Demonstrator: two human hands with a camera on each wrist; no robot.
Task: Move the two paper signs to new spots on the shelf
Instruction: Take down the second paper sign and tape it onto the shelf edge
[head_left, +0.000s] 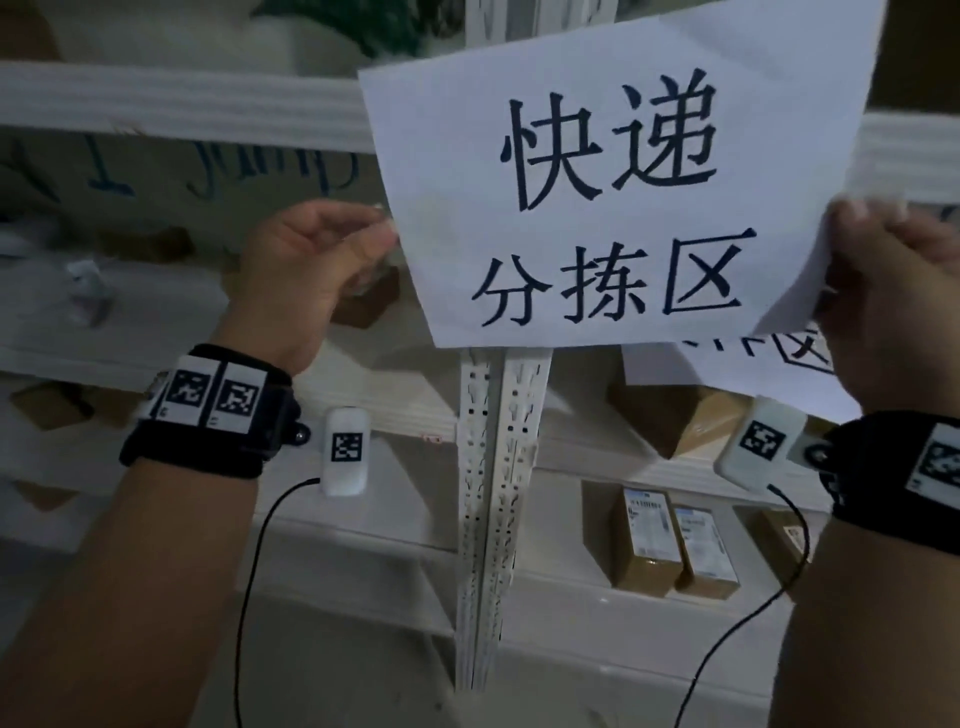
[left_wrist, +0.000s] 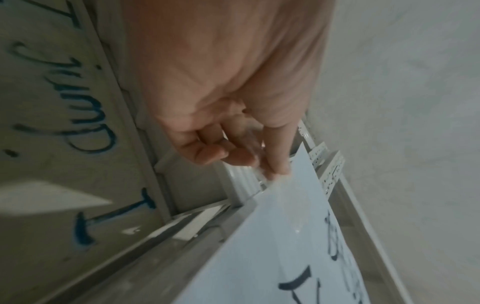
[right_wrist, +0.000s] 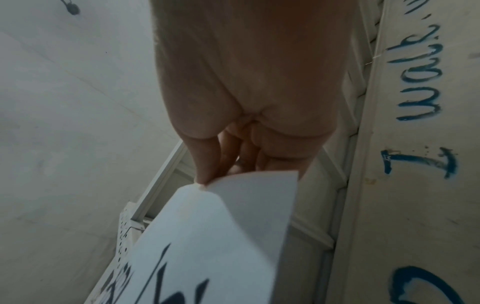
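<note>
A white paper sign (head_left: 613, 197) with large black characters hangs in front of the white shelf, slightly tilted. My left hand (head_left: 390, 234) pinches its left edge between thumb and fingers, and in the left wrist view the fingertips (left_wrist: 275, 168) close on the sign (left_wrist: 272, 246). My right hand (head_left: 852, 213) pinches the right edge, which curls there. The right wrist view has the thumb and fingers (right_wrist: 205, 179) gripping the bent sign (right_wrist: 207, 226). A second sign (head_left: 795, 358) peeks out behind the first at the lower right, mostly hidden.
A perforated white upright post (head_left: 498, 493) stands below the sign. A white shelf beam (head_left: 182, 104) runs across behind it. Labelled cardboard boxes (head_left: 675, 551) sit on a lower shelf at the right, with a brown box (head_left: 675, 421) above them. Blue writing (head_left: 218, 171) marks the back panel.
</note>
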